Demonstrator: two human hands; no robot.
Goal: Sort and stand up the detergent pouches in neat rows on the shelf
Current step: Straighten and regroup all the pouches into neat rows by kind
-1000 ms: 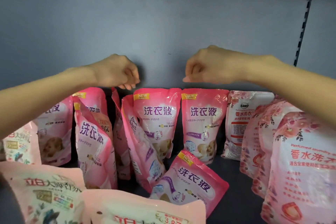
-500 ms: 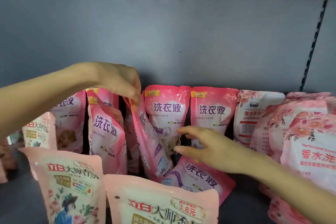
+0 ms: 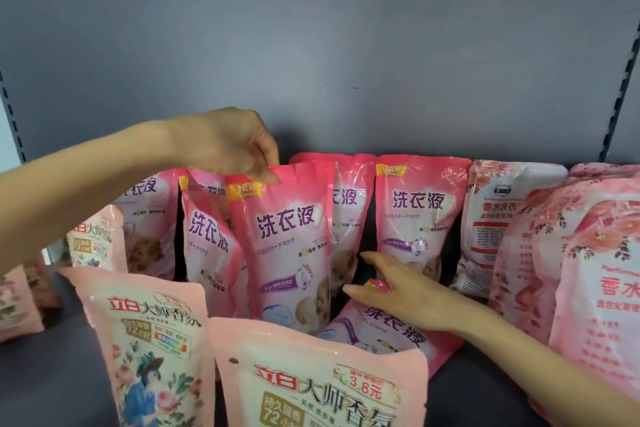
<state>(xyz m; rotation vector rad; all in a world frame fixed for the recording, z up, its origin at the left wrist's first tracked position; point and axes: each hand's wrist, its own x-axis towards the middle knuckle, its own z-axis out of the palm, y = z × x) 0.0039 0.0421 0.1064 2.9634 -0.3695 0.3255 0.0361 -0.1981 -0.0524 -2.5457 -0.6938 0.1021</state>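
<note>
My left hand (image 3: 228, 146) pinches the top edge of a bright pink detergent pouch (image 3: 287, 246), which stands upright in front of the back row. My right hand (image 3: 405, 291) reaches in low beside that pouch with fingers straight, resting on a fallen pink pouch (image 3: 398, 329) that lies flat on the shelf. More pink pouches of the same kind stand behind: one leaning at the left (image 3: 207, 239), one at the right (image 3: 415, 218).
Pale pink floral pouches (image 3: 156, 350) (image 3: 311, 385) stand at the front. Rose-printed pouches (image 3: 588, 270) crowd the right side, with a white-pink pouch (image 3: 498, 225) behind them. The grey shelf floor (image 3: 52, 374) shows at front left. Slotted uprights flank the grey back panel (image 3: 311, 45).
My left hand has pulled the tilted pink pouch upright and forward by its top. My right hand came down from above and now lies on the fallen pouch.
</note>
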